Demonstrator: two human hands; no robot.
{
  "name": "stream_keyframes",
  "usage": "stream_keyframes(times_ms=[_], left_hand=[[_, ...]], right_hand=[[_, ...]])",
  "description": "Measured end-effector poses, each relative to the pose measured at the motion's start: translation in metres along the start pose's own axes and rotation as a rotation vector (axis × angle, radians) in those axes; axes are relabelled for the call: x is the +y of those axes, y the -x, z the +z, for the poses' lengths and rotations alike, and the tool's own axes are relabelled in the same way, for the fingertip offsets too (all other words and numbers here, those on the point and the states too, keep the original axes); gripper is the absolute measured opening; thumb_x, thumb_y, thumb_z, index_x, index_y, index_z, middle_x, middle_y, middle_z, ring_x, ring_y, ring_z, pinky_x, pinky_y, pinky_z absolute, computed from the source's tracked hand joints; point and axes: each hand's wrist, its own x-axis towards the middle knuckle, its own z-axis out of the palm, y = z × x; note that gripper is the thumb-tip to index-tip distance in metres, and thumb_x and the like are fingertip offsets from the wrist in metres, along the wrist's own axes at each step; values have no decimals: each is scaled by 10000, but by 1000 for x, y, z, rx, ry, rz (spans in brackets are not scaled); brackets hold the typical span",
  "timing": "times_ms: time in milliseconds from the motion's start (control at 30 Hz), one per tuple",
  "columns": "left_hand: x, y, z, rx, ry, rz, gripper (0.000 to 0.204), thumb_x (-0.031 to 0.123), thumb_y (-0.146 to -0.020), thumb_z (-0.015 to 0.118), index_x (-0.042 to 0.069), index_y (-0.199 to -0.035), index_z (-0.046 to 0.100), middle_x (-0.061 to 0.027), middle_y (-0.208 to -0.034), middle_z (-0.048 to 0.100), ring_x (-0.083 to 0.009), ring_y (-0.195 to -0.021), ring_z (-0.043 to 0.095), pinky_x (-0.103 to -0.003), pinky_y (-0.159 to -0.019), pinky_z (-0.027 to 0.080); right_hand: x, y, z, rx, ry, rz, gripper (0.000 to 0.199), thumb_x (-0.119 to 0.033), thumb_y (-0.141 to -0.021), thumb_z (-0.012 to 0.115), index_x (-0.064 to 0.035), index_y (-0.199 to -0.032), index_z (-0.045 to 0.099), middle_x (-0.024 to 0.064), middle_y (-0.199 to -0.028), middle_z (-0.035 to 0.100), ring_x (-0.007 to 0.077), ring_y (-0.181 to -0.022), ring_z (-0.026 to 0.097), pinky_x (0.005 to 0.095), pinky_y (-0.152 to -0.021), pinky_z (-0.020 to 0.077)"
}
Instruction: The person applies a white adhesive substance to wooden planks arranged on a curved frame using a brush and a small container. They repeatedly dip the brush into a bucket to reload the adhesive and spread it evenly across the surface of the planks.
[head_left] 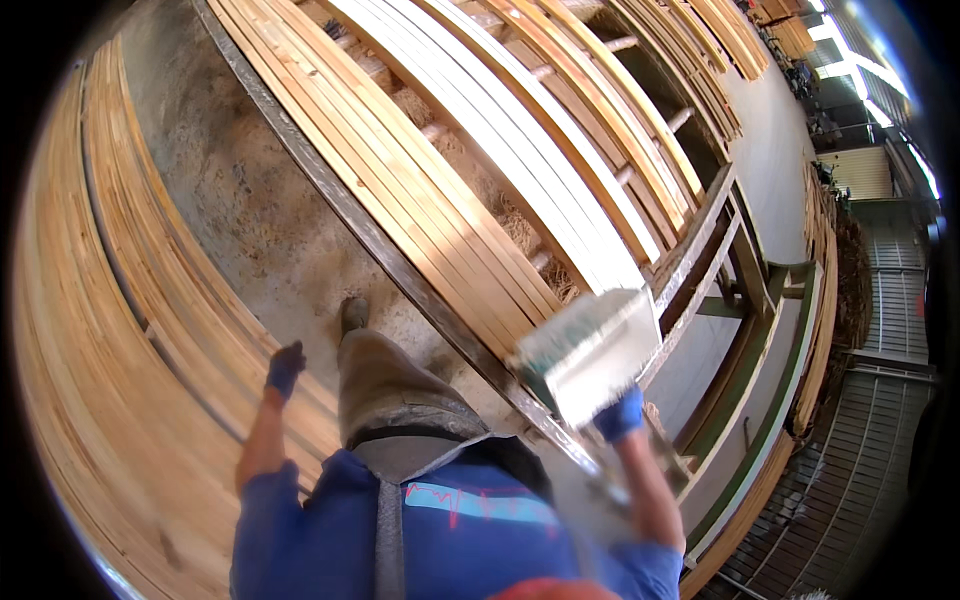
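My right hand (620,413), in a blue glove, grips the near edge of a white rectangular container (607,370). The container is tilted, with its hollow side showing and greenish marks on its far-left wall; motion blurs it. It is at the near end of a row of pale wooden strips (430,220), overlapping their ends in view; whether it touches them I cannot tell. My left hand (286,369), also in a dark blue glove, is held out at the left over long wooden boards (190,290). Its fingers look curled in, and no object shows in them.
The strips lie on a long rack with a metal front rail (345,225). Beyond the container stands a green-and-metal frame (745,385). Concrete floor (230,190) runs between the rack and the left boards. More timber (730,35) is stacked at the far right.
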Motion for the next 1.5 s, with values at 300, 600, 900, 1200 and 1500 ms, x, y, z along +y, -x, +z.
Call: stream_keyframes(times_ms=[300,600,900,1200,1500], left_hand=[[17,25,-62,-61,267,-329,362,461,-920,618,152,-1106,648,-9,-848,689,-116,-654,620,-267,-530,415],[6,-20,-106,-163,-61,1,569,545,-944,523,105,-1302,568,-111,-1213,646,-234,-1091,623,-360,-959,426],[-3,50,-15,-288,49,-356,502,540,-908,583,114,-1172,616,-64,-991,703,-161,-772,636,-308,-658,461],[17,86,12,-252,3,-299,492,534,-913,581,133,-1195,613,-61,-1001,699,-189,-828,654,-347,-749,472],[9,75,7,-186,80,-273,339,492,-913,597,163,-989,630,-44,-860,691,-175,-664,638,-315,-563,435]], right_hand=[[-332,-337,-115,22,-90,-273,227,-221,-905,583,-39,-1005,673,171,-912,675,272,-787,649,361,-734,555],[-307,-281,-93,-111,-26,-211,292,-260,-941,521,-41,-1036,689,189,-945,693,313,-832,676,414,-796,548],[23,42,53,38,-1085,220,383,-180,-912,619,-52,-1272,585,123,-1243,634,255,-1123,607,357,-990,484],[75,86,1,194,-367,49,283,-235,-855,594,-87,-1078,686,145,-1034,695,338,-939,656,405,-787,526],[56,-30,72,236,-1405,-1,390,-245,-926,471,-46,-1241,585,174,-1214,619,330,-1135,574,440,-980,440]])
